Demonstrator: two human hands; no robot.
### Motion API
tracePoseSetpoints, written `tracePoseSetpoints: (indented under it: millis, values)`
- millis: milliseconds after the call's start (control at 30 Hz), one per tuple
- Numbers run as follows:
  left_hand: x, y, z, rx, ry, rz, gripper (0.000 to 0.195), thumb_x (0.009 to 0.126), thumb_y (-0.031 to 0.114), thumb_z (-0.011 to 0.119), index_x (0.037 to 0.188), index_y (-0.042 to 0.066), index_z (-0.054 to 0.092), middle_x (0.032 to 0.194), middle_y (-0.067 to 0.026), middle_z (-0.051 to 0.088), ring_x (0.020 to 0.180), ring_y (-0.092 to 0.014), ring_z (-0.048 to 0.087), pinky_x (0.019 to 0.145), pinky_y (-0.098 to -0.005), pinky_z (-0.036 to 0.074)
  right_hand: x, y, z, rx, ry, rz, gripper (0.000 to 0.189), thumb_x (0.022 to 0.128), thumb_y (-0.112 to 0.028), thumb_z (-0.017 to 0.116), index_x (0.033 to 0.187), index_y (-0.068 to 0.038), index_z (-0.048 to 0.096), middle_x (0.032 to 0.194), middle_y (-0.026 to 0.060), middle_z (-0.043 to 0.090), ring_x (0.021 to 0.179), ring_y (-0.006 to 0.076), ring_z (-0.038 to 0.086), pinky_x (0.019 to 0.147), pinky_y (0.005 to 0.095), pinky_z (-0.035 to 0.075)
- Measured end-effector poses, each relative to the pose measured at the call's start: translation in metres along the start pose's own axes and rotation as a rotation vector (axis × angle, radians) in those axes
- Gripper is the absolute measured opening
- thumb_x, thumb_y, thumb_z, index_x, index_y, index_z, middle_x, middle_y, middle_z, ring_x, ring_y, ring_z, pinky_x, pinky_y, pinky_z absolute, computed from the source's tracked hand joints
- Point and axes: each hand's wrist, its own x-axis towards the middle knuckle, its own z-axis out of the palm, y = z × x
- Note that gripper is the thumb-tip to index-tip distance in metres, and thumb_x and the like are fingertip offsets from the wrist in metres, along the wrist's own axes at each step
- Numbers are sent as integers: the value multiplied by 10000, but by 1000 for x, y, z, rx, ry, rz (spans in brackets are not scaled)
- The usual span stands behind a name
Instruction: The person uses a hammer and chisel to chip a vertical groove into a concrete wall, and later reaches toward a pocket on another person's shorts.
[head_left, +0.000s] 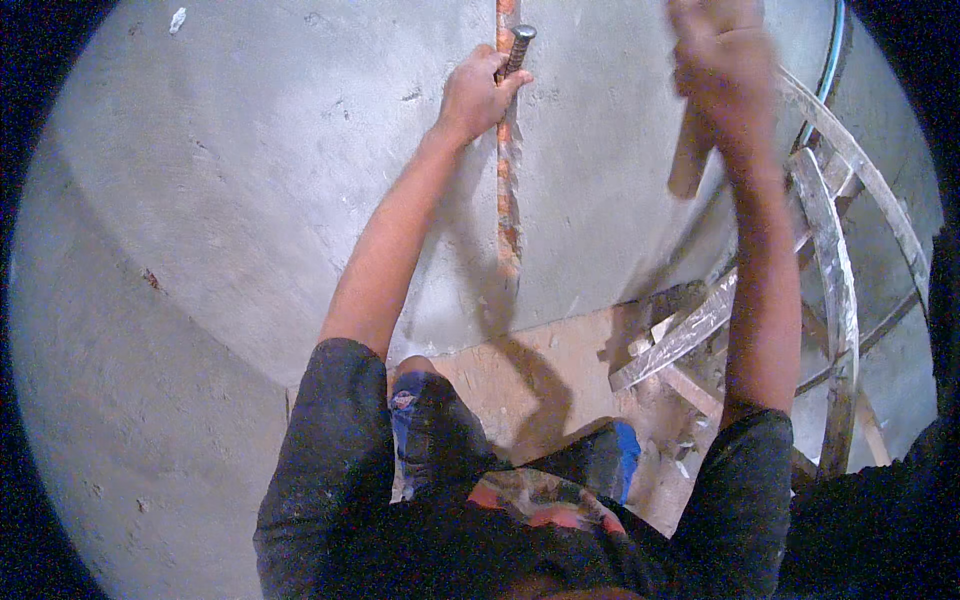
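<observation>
My left hand (478, 94) grips a ribbed steel chisel (517, 52) with a flattened, mushroomed head. The chisel is held against a narrow vertical groove (508, 187) cut into the grey plastered wall (360, 142), where orange brick shows through. My right hand (724, 82), blurred, is raised to the right of the chisel, closed around a wooden handle (688, 157) that sticks out below the fist. The upper end of that tool is blurred and cut off at the top edge, so its head cannot be made out.
At the right, a wooden ladder or trestle (832, 300) leans near the wall. A light blue conduit (831, 67) runs in another wall channel at upper right. Wood pieces (675, 330) and rubble lie on the floor at lower right. A tan board or floor patch (465, 390) lies between my knees and the wall.
</observation>
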Motion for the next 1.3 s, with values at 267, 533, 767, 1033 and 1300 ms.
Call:
tracePoseSetpoints:
  millis: [267, 533, 767, 1033, 1300]
  values:
    - [2, -3, -10, 78, -23, 9, 383, 810, 377, 638, 902, 6, 645, 891, -153, 583, 845, -348, 588, 746, -428, 463, -2, -8, -22, 335, -333, 380, 320, 816, -277, 636, 980, -16, 551, 679, 89, 570, 508, 191, 538, 470, 341, 438]
    - [1, 6, -1, 54, 3, 5, 367, 794, 355, 658, 895, 3, 645, 930, -159, 596, 891, -349, 594, 781, -434, 461, 41, -55, -54, 396, 138, 530, 274, 895, -275, 553, 1044, -45, 556, 735, 26, 533, 587, 100, 490, 497, 263, 446]
    - [5, 21, -4, 100, -17, -102, 354, 790, 336, 665, 903, 1, 645, 922, -159, 589, 872, -347, 595, 777, -430, 463, -19, -10, 5, 199, -569, 318, 348, 837, -290, 592, 1003, 12, 542, 808, 166, 619, 697, 329, 600, 644, 431, 477]
    - [1, 19, -7, 127, -25, -103, 383, 795, 373, 648, 917, 11, 655, 921, -152, 581, 856, -338, 595, 773, -421, 465, 41, -20, -59, 321, 42, 373, 346, 847, -276, 589, 1047, 2, 541, 872, 153, 616, 785, 296, 597, 677, 395, 479]
    - [-7, 5, 2, 113, -1, -108, 408, 781, 393, 656, 930, 13, 659, 934, -162, 584, 870, -345, 594, 769, -430, 468, -33, 4, 47, -76, -455, 27, 379, 827, -263, 613, 1078, 11, 534, 946, 172, 634, 878, 304, 619, 705, 382, 486]
